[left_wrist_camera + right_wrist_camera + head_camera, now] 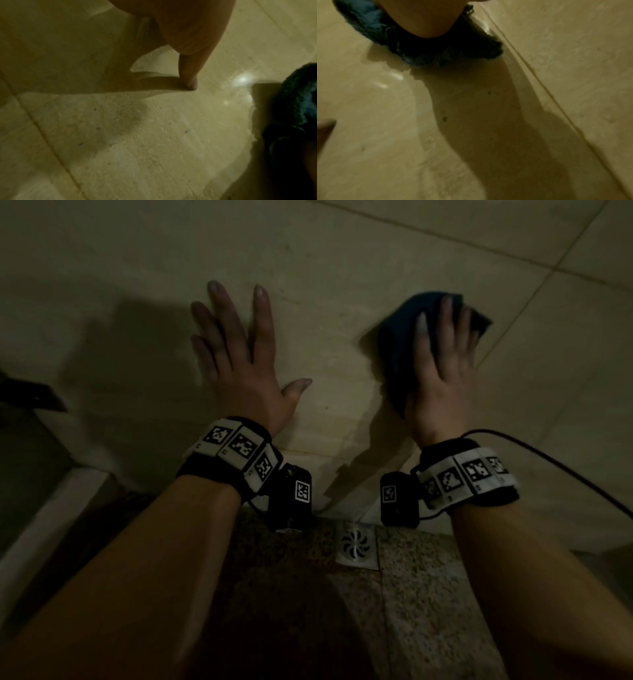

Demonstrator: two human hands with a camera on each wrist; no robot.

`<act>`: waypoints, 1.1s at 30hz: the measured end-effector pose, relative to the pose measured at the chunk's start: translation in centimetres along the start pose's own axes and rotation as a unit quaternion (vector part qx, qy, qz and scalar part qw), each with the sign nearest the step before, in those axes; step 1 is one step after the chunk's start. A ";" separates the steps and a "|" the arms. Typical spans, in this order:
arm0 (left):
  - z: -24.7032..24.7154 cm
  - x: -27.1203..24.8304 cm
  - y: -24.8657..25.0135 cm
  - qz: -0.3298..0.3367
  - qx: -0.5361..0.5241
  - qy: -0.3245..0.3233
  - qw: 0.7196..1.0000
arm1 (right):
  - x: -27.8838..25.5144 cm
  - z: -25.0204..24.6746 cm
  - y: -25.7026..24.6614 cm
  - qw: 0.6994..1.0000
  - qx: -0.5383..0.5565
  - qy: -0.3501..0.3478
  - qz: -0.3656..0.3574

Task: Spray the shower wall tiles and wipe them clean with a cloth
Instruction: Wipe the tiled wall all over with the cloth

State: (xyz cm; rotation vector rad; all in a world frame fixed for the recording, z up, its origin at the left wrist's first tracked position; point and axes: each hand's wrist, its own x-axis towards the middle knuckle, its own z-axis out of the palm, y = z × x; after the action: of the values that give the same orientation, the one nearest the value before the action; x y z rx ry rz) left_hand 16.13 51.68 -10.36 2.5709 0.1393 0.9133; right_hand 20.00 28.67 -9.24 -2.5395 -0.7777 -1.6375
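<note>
The beige shower wall tiles (342, 251) fill the upper part of the head view. My right hand (442, 350) lies flat with straight fingers on a dark blue cloth (397, 350), pressing it against the wall. The cloth (423, 52) bunches under my palm in the right wrist view, and it shows as a blue edge (295, 108) at the right of the left wrist view. My left hand (239, 350) rests flat on the tile to the left of the cloth, fingers spread, holding nothing. Its thumb (190, 75) touches the wet, shiny tile. No spray bottle is in view.
A metal floor drain (356, 544) sits in the speckled stone floor (428, 594) below the wall. A cable (565, 470) runs right from my right wrist band. A white ledge (44, 518) and a dark object (30, 395) are at the left. Grout lines (534, 296) cross the wall.
</note>
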 end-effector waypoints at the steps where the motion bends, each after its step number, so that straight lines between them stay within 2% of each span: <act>1: 0.1 0.0 0.0 0.002 0.001 0.004 1.000 | 0.2 0.0 0.0 1.000 0.001 0.004 0.003; 5: 0.4 -0.2 -0.1 0.010 0.010 0.012 1.000 | -0.3 0.4 -0.3 1.000 -0.020 0.017 0.003; 9: 0.6 -0.3 -0.4 0.021 0.018 0.017 0.999 | -2.1 0.9 -0.9 1.000 -0.010 -0.007 0.003; 14: 1.0 -0.6 -1.4 0.047 0.033 0.021 0.998 | -7.6 1.5 -1.5 0.988 0.015 -0.144 -0.044; 18: 1.3 -0.8 -1.3 0.050 0.044 0.022 0.998 | -11.9 2.7 -1.3 0.974 0.006 -0.202 -0.099; 26: 1.7 -1.3 -0.9 0.025 0.071 -0.017 0.997 | -14.9 3.9 -0.8 0.968 0.028 -0.211 -0.136; 33: 3.3 -2.7 -0.6 0.036 0.021 -0.024 0.999 | -12.7 2.5 -0.4 0.966 0.052 -0.222 -0.118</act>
State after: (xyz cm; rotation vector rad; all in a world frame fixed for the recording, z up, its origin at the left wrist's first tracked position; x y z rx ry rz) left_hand 16.07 50.45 -14.47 2.6492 0.0531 0.8809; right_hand 17.86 24.74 -21.34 -2.8618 -1.2030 -1.0318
